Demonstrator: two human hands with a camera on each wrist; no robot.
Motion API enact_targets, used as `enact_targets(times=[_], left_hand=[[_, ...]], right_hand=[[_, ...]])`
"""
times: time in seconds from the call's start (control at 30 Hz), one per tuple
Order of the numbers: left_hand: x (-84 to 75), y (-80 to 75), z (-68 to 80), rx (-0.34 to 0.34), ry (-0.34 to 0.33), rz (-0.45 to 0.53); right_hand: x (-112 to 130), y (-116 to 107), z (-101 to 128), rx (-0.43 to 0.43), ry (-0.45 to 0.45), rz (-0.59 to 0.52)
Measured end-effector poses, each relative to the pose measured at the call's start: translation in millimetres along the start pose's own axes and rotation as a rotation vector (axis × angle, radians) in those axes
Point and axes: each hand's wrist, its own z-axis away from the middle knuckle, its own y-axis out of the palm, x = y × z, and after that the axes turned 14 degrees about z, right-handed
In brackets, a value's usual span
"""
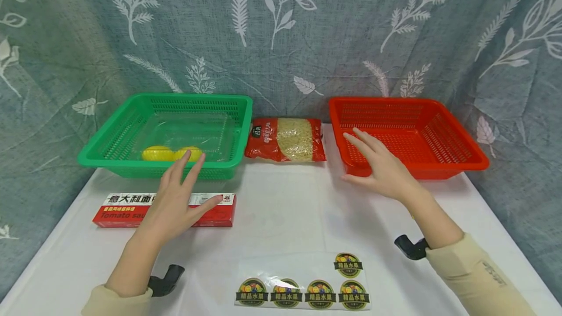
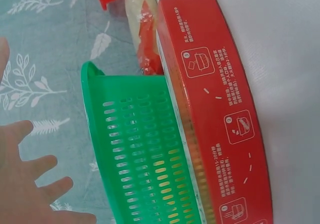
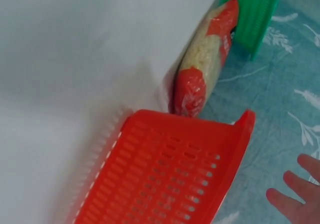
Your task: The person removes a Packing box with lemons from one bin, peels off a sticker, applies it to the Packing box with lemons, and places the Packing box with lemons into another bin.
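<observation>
My left hand (image 1: 177, 204) hovers with fingers spread above a red tomato-sauce pasta box (image 1: 118, 213) and just before the green basket (image 1: 131, 160). That basket holds a clear plastic tray (image 1: 206, 133) and two yellow lemons (image 1: 157, 153). My right hand (image 1: 377, 165) is spread flat at the front left corner of the empty red basket (image 1: 439, 165); it holds nothing. A bag of pasta (image 1: 287, 139) lies between the baskets. In the left wrist view the pasta box (image 2: 220, 109) and green basket (image 2: 140, 154) fill the frame; the right wrist view shows the red basket (image 3: 165, 174).
A clear sheet of round fruit stickers (image 1: 307, 284) lies on the white table (image 1: 281, 213) near the front edge. A leaf-patterned grey-blue cloth (image 1: 281, 28) hangs behind the table. Black wrist mounts (image 1: 166, 279) sit on both forearms.
</observation>
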Motion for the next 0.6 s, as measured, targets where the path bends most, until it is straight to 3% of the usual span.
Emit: enact_targets(times=[0.6], left_hand=[[8.1, 6.2, 3.0, -0.011, -0.063, 0.074]], right_hand=[[18.5, 1.5, -24.1, -0.013, -0.039, -0.060]])
